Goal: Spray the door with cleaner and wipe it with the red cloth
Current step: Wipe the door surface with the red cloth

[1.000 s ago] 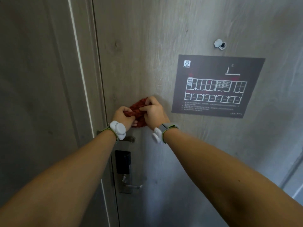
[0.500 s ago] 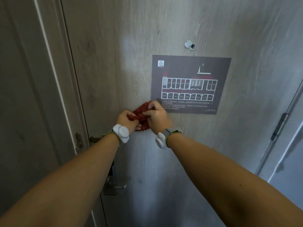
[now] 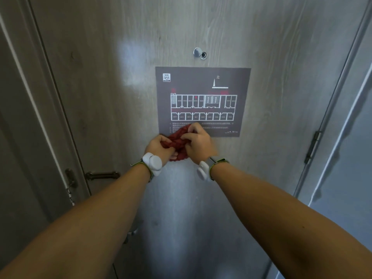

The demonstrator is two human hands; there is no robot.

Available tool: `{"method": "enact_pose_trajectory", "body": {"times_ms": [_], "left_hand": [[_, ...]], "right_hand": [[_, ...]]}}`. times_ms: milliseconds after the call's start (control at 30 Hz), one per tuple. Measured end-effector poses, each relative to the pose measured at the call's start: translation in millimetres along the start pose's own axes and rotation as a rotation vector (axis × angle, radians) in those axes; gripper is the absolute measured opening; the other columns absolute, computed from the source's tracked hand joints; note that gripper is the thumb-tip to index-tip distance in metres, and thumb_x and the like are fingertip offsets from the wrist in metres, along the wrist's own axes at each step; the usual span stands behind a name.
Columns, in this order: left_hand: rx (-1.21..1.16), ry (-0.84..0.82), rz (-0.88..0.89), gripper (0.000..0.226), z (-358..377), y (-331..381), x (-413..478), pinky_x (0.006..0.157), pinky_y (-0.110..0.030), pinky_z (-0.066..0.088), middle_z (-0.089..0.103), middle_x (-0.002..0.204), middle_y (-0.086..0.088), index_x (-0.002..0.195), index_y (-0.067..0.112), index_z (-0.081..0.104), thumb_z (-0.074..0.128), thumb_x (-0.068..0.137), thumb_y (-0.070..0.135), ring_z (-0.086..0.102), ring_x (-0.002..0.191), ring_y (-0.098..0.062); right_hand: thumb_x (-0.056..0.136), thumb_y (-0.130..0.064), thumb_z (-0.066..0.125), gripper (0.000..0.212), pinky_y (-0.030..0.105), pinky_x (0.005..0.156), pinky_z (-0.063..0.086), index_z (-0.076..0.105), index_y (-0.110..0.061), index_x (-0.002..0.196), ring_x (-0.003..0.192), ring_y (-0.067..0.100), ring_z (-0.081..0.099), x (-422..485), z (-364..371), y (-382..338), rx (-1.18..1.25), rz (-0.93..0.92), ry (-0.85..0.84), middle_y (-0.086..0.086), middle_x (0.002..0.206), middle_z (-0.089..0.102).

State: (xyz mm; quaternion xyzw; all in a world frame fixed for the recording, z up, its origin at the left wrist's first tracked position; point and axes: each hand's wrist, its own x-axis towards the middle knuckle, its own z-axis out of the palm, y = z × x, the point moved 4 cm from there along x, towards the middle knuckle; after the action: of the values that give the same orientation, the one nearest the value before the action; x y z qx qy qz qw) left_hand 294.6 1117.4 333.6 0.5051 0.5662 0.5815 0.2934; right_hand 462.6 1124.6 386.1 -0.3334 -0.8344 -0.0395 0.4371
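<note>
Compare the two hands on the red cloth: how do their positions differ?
The left hand sits lower, below the floor-plan sign; the right hand reaches higher, its fingers overlapping the sign's bottom edge. The left hand grips the red cloth at its left side; the right hand pinches its top right. Both curl around the cloth, in front of the door.

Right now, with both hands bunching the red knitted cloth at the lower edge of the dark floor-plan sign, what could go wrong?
1. The red knitted cloth overlaps the lower left corner of the dark rectangular floor-plan sign; rubbing there could catch its edge and lift it.
2. The left hand and right hand grip the cloth as a small wad, so it may cover little of the grey wood-grain door and leave streaks.
</note>
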Motion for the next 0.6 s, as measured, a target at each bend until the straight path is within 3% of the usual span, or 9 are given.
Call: {"method": "enact_pose_trajectory", "body": {"times_ms": [133, 600], "left_hand": [[-0.017, -0.016, 0.001, 0.021, 31.6, 8.2, 0.6, 0.076, -0.053, 0.065, 0.077, 0.084, -0.023, 0.092, 0.011, 0.06, 0.064, 0.084, -0.008, 0.078, 0.077, -0.038], [-0.021, -0.078, 0.021, 0.015, 107.6, 23.5, -0.3, 0.07, -0.045, 0.066, 0.079, 0.079, -0.017, 0.092, 0.008, 0.064, 0.068, 0.082, -0.002, 0.079, 0.075, -0.031]], "right_hand": [[0.077, 0.011, 0.061, 0.029, 0.044, 0.07, 0.056, 0.076, 0.0, 0.099, 0.09, 0.034, 0.057, -7.4, -17.8, 23.0, -0.023, 0.031, -0.007, 0.017, 0.105, 0.056], [0.076, 0.006, 0.065, 0.026, 0.037, 0.067, 0.055, 0.075, -0.001, 0.098, 0.084, 0.032, 0.058, -26.2, -65.0, 81.6, -0.077, 0.056, 0.001, 0.016, 0.106, 0.056]]}}
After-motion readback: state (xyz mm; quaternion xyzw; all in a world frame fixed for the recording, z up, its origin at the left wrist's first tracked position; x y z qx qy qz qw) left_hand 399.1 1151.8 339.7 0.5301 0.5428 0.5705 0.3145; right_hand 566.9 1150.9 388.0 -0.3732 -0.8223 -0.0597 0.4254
